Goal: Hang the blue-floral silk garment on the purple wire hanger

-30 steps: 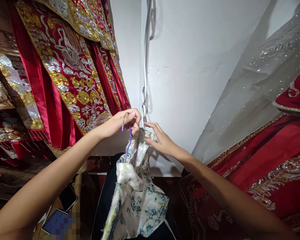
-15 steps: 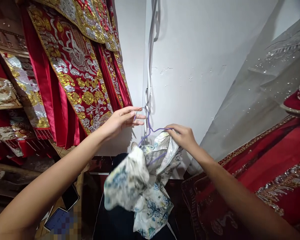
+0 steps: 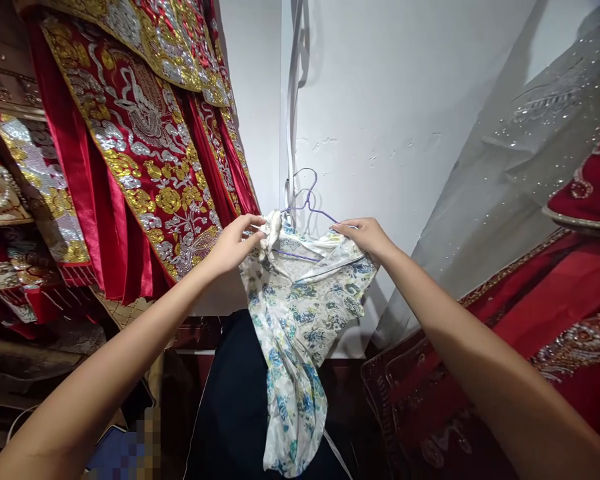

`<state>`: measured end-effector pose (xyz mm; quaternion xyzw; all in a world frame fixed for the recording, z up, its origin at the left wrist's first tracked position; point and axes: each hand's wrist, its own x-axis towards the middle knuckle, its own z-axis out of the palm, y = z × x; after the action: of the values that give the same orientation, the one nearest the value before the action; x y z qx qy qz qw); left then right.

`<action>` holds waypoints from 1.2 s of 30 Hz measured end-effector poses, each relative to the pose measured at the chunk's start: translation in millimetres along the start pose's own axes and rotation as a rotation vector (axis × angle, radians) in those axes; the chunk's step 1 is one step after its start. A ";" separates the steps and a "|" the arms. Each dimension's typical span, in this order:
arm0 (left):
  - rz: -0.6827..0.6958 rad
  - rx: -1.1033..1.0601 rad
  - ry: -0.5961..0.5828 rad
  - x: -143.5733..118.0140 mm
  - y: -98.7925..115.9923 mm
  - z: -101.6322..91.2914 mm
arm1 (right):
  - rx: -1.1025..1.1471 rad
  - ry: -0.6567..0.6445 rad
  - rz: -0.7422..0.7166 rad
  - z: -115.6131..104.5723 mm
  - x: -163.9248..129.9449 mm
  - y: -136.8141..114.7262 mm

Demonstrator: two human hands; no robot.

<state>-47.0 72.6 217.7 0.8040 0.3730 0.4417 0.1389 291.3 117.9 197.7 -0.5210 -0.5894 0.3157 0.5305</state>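
A white floral garment [image 3: 303, 307] with blue and green print hangs in front of me on a thin purple hanger [image 3: 309, 200]. The hanger's hook points up, and its lower bar shows through the neckline. My left hand [image 3: 237, 245] pinches the garment's bunched left shoulder near that end of the hanger. With thumb and fingers closed, my right hand [image 3: 363, 235] grips the other shoulder at the hanger's right end. One long part of the garment dangles down over my dark clothing [image 3: 235, 387].
Red costumes with gold and silver embroidery [image 3: 155, 147] hang at the left. A sheer sparkling fabric [image 3: 510, 173] and red beaded garments [image 3: 570, 287] are at the right. White cords [image 3: 291, 100] run down the pale wall [image 3: 380, 87]. A phone [image 3: 113, 450] lies lower left.
My left hand has moved from beside the hanger's hook down onto the garment's left shoulder. The garment is now spread across the hanger, its crumpled front hanging down.
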 end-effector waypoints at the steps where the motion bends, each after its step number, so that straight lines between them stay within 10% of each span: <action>1: 0.000 0.041 0.014 0.2 -3.7 -0.1 | 0.056 -0.036 0.054 0.7 -0.3 -2.6; 8: 0.027 0.299 0.081 5.4 -23.7 8.1 | 0.187 -0.249 0.271 -4.1 3.2 -23.2; 20: 0.006 0.001 0.252 26.3 -14.8 49.9 | 0.268 -0.611 0.431 -7.0 9.1 -39.0; 25: -0.168 -0.369 0.393 30.4 -13.2 43.3 | 0.127 -0.425 0.321 5.1 9.4 -49.4; 36: -0.244 -0.468 0.346 -37.2 -12.4 69.8 | -0.340 0.087 -0.511 60.0 -49.0 -41.8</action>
<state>-8.5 61.6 148.4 0.6126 0.3728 0.6258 0.3067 217.1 71.4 207.6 -0.4502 -0.7224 0.0464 0.5229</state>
